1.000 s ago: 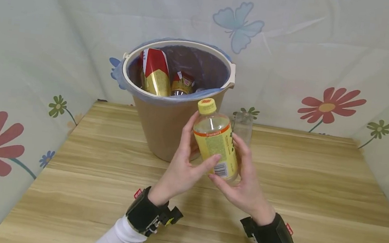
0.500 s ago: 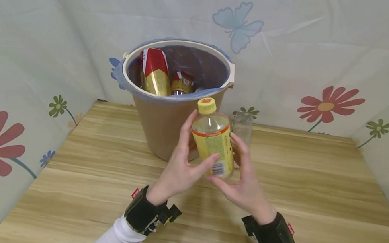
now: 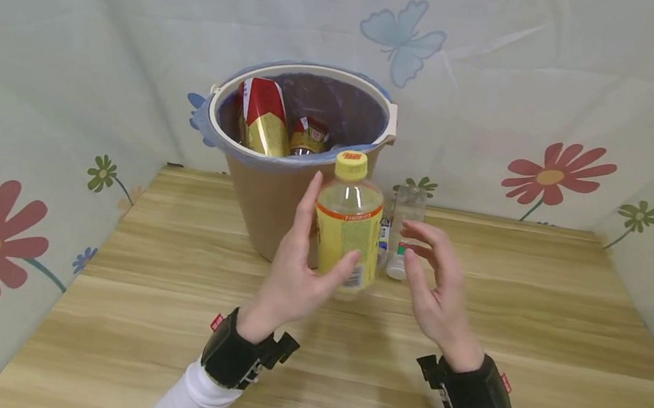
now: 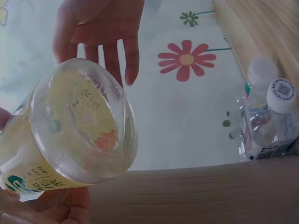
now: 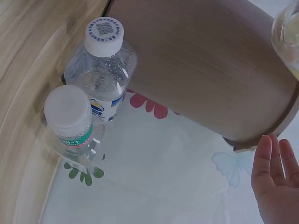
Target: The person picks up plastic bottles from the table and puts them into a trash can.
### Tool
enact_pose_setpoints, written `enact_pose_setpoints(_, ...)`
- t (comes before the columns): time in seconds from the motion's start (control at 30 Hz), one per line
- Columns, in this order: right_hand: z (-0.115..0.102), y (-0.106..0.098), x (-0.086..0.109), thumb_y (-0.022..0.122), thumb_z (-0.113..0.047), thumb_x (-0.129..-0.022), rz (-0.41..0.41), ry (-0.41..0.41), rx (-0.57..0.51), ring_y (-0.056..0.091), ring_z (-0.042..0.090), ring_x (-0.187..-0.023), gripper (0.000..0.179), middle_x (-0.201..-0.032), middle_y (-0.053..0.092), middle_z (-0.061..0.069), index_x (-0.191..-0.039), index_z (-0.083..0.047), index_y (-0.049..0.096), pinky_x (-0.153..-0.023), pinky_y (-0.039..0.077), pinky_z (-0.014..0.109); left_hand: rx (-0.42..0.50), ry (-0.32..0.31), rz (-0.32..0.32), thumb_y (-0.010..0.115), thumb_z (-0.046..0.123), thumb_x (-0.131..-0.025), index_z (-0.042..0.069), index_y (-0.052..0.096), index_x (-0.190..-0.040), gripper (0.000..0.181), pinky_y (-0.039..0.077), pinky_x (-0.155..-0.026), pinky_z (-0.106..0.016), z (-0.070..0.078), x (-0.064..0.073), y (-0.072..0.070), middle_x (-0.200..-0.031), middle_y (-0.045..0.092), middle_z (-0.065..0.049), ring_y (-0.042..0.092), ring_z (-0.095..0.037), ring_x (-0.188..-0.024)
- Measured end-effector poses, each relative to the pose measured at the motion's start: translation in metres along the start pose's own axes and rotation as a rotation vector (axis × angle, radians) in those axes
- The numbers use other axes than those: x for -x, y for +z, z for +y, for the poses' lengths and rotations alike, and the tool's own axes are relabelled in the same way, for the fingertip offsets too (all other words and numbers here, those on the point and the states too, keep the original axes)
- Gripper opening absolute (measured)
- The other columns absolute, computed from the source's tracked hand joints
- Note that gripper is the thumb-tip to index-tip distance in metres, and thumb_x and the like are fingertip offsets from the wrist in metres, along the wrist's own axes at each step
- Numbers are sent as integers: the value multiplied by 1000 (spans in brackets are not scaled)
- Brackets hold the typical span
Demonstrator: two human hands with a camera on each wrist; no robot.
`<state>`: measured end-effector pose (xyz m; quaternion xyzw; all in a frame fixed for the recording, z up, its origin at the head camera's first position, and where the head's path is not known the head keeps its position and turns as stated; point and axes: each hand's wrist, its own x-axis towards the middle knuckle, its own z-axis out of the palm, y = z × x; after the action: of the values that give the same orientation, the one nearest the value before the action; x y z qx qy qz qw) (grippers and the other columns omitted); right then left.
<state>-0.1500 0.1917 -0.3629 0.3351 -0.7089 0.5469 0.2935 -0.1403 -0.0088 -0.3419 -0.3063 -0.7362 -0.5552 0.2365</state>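
My left hand (image 3: 294,275) holds a clear plastic bottle (image 3: 345,240) with a yellow cap and yellow label, nearly upright above the table in front of the bin. In the left wrist view its clear base (image 4: 84,126) faces the camera. My right hand (image 3: 442,289) is apart from the bottle, a little to its right, with fingers loosely bent and nothing in them. Beyond the right hand stand two clear bottles with white caps; the right wrist view shows one with a blue label (image 5: 103,70) and one with a green label (image 5: 70,116).
A brown bin (image 3: 260,202) with a blue liner stands at the back of the wooden table (image 3: 139,290). Inside lie a red and gold package (image 3: 267,118) and a smaller dark container (image 3: 309,137). A flower-printed sheet (image 3: 501,82) surrounds the table on the back and sides.
My right hand has let go of the yellow-labelled bottle and moved right. The bottle, now in the left hand alone, has turned more upright and shifted slightly left.
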Motion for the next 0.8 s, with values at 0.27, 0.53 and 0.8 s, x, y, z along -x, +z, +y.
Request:
enact_pose_setpoints(0.27,8,-6,4,52,14,-86,19,20,19,55,30,-108,40,-121,58,14,-125,4,54,-90,48,24,-88,27,90,67,18,-81,16,9,-153,93,51,-88,-40,14,-7,-14,-138,47,-8,53,-20,-112)
enact_pose_setpoints(0.53,2,-12,-1,53,14,-85,51,31,49,56,30,-106,39,-119,59,13,-123,4,55,-89,48,23,-328,30,131,67,31,-80,22,16,-153,90,52,-75,-34,53,-41,-30,-127,56,-4,57,-15,-96)
enact_pose_setpoints(0.8,-11,-17,-17,58,13,-82,42,-7,98,57,26,-106,44,-121,59,12,-125,2,55,-87,49,24,-607,-43,-6,61,45,-84,16,13,-153,89,47,-63,-27,96,-99,-50,-110,57,-4,52,-13,-82)
